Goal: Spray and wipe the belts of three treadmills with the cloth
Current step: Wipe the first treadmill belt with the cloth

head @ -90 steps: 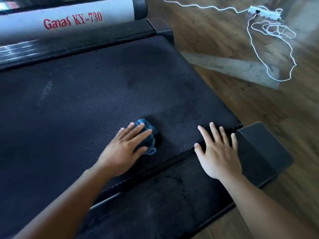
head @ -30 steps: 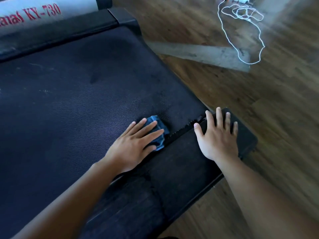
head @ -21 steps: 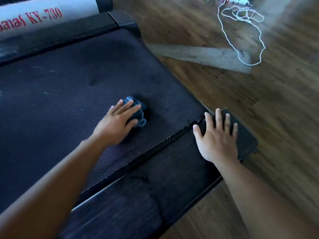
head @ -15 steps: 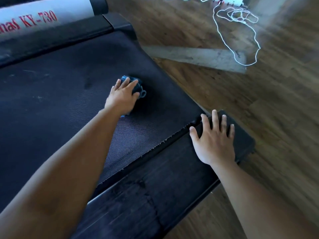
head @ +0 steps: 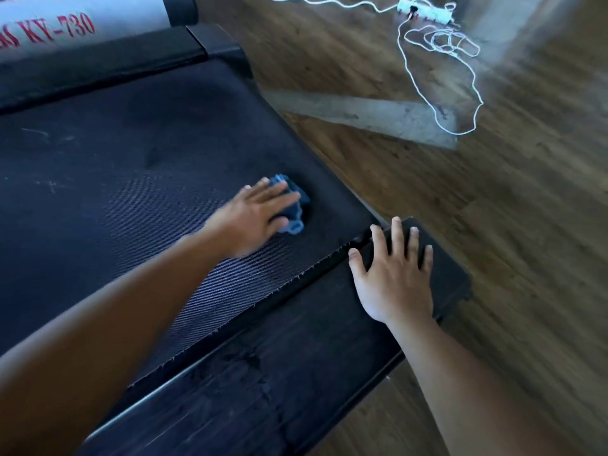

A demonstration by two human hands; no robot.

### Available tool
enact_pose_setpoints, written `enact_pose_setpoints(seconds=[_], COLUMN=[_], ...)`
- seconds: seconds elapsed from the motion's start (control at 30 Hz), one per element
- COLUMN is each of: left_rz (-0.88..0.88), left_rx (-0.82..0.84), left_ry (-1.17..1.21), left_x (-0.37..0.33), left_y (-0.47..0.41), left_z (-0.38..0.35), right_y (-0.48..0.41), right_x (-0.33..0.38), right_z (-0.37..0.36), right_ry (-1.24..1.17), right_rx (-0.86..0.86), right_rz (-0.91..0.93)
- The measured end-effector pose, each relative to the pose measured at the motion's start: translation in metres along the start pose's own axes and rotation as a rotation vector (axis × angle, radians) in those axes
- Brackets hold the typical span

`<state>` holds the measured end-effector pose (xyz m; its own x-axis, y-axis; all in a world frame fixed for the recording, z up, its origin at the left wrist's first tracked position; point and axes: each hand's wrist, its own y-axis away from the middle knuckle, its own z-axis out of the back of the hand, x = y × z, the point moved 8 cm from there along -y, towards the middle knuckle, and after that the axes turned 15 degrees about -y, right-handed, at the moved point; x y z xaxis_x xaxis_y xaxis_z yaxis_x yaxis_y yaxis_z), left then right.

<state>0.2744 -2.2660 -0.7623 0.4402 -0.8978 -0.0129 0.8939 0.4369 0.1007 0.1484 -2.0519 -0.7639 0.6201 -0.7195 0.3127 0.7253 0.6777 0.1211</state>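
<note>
A dark ribbed treadmill belt fills the left of the head view. My left hand lies flat on a small blue cloth, pressing it onto the belt near the belt's right edge; most of the cloth is hidden under the fingers. My right hand rests flat with spread fingers on the black rear end cover of the treadmill, at its right corner. No spray bottle is in view.
A grey motor hood with red lettering "KY-730" sits at the top left. Wooden floor lies to the right, with a white power strip and its looped white cable at the top right.
My left hand slid the cloth away up the belt, then back toward the rear right part of the belt. My right hand has stayed on the end cover.
</note>
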Motion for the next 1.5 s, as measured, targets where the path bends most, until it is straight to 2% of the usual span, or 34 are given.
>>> enact_pose_setpoints(seconds=[0.13, 0.27, 0.5, 0.67, 0.8, 0.97, 1.03, 1.17, 1.37, 1.5], left_rz=[0.280, 0.358, -0.026, -0.210, -0.175, 0.008, 0.030, -0.035, -0.287, -0.251], left_rx=[0.000, 0.023, 0.004, -0.036, 0.010, -0.027, -0.027, -0.022, -0.028, -0.013], left_ry=[0.007, 0.010, 0.027, -0.003, 0.009, 0.030, 0.031, 0.000, -0.057, 0.030], left_x=[0.067, 0.061, -0.057, -0.065, -0.043, -0.058, -0.072, -0.091, -0.080, -0.037], left_y=[-0.053, -0.089, -0.064, 0.015, 0.044, -0.002, -0.025, -0.039, 0.024, 0.067], left_z=[0.007, 0.012, 0.015, -0.003, -0.011, 0.006, 0.011, 0.010, -0.006, -0.014], right_y=[0.002, 0.001, 0.000, 0.001, 0.001, 0.000, 0.001, 0.000, 0.002, 0.002], right_x=[0.000, 0.001, -0.002, -0.001, -0.002, 0.000, 0.001, -0.001, 0.001, -0.003], right_z=[0.001, 0.002, 0.000, 0.001, 0.000, 0.001, 0.002, 0.003, 0.003, 0.001], right_ry=[-0.005, -0.008, -0.007, -0.016, -0.021, -0.020, -0.026, -0.034, -0.046, -0.051], right_rx=[-0.007, -0.013, 0.005, 0.015, 0.029, 0.020, 0.018, 0.014, 0.005, 0.005], right_rz=[0.001, 0.005, -0.002, -0.004, -0.009, -0.008, -0.001, -0.007, 0.000, -0.003])
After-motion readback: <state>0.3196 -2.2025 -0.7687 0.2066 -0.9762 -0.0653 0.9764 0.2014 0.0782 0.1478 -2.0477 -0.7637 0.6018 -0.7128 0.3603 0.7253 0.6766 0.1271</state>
